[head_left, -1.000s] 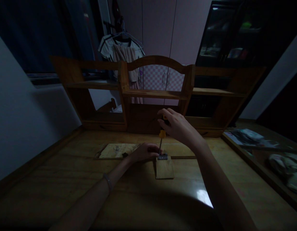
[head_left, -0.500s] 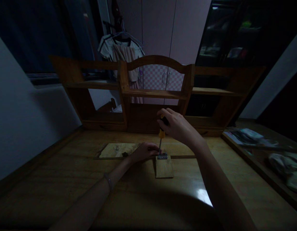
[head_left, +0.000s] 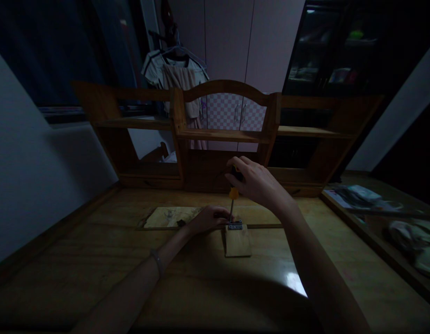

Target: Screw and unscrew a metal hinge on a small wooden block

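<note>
Head view, 2 bare hands at the centre of the frame. The right hand (head_left: 254, 180) grips the handle of a yellow-and-black screwdriver (head_left: 233, 193) with a slim metal shaft, held nearly upright, its tip at a small silver metal hinge (head_left: 235, 226). Just below centre, the hinge spans the far edge of a pale, square wooden block (head_left: 238, 243), beside a long, pale wooden board (head_left: 169, 216). The left hand (head_left: 208, 220) has its fingertips near the tip; whether they pinch anything cannot be told. Progress: hinge apparently positioned, screwdriver work seemingly unfinished; dimness hides any seated screws.
</note>
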Demonstrator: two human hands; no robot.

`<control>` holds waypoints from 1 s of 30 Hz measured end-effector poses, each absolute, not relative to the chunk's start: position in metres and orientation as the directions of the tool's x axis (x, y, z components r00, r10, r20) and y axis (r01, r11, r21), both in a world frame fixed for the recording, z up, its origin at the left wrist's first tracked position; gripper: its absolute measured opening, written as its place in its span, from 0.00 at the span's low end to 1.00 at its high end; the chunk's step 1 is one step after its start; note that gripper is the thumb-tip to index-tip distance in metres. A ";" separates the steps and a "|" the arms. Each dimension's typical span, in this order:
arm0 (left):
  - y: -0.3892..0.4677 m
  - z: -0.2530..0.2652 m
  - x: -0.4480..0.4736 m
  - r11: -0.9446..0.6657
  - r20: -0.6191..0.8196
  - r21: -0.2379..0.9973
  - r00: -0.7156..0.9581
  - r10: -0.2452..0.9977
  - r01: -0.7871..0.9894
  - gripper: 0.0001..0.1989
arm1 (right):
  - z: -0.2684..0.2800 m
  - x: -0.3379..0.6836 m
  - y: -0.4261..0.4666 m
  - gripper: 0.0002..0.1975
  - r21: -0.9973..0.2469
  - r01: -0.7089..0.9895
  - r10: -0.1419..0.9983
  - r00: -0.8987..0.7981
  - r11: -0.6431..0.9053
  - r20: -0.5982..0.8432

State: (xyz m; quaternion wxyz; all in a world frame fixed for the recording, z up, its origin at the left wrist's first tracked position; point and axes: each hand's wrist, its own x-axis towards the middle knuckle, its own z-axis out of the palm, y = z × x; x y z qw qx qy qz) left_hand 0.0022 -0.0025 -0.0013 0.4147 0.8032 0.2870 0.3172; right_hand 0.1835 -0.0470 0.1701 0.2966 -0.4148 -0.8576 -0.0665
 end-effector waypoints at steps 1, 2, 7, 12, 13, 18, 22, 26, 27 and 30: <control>-0.003 -0.001 0.002 -0.491 0.273 0.850 0.636 0.722 0.193 0.09 | 0.170 0.184 -0.046 0.11 -0.132 0.749 0.670 -0.481 0.649 0.566; -0.003 -0.002 0.003 -0.489 0.274 0.852 0.637 0.720 0.186 0.09 | 0.169 0.184 -0.046 0.11 -0.133 0.746 0.668 -0.483 0.653 0.566; -0.002 -0.002 0.003 -0.495 0.288 0.854 0.645 0.708 0.162 0.10 | 0.168 0.184 -0.044 0.12 -0.146 0.725 0.662 -0.502 0.673 0.557; -0.002 -0.001 0.003 -0.492 0.271 0.851 0.648 0.711 0.183 0.10 | 0.169 0.184 -0.044 0.14 -0.156 0.714 0.662 -0.513 0.682 0.547; -0.002 -0.001 0.003 -0.485 0.265 0.856 0.651 0.712 0.182 0.11 | 0.169 0.184 -0.045 0.15 -0.153 0.713 0.660 -0.516 0.684 0.545; -0.002 0.000 0.002 -0.479 0.261 0.860 0.656 0.708 0.174 0.11 | 0.170 0.184 -0.046 0.13 -0.128 0.728 0.663 -0.518 0.674 0.541; -0.003 0.000 0.002 -0.490 0.271 0.854 0.656 0.705 0.174 0.10 | 0.170 0.184 -0.045 0.12 -0.100 0.759 0.668 -0.492 0.643 0.559; -0.002 -0.001 0.002 -0.492 0.277 0.855 0.658 0.700 0.163 0.11 | 0.169 0.185 -0.043 0.10 -0.112 0.745 0.665 -0.504 0.658 0.552; -0.002 -0.001 0.002 -0.492 0.277 0.856 0.659 0.699 0.162 0.11 | 0.169 0.185 -0.042 0.11 -0.118 0.739 0.664 -0.508 0.663 0.549; -0.002 -0.001 0.002 -0.484 0.267 0.859 0.662 0.700 0.166 0.12 | 0.170 0.185 -0.043 0.13 -0.136 0.730 0.668 -0.512 0.670 0.539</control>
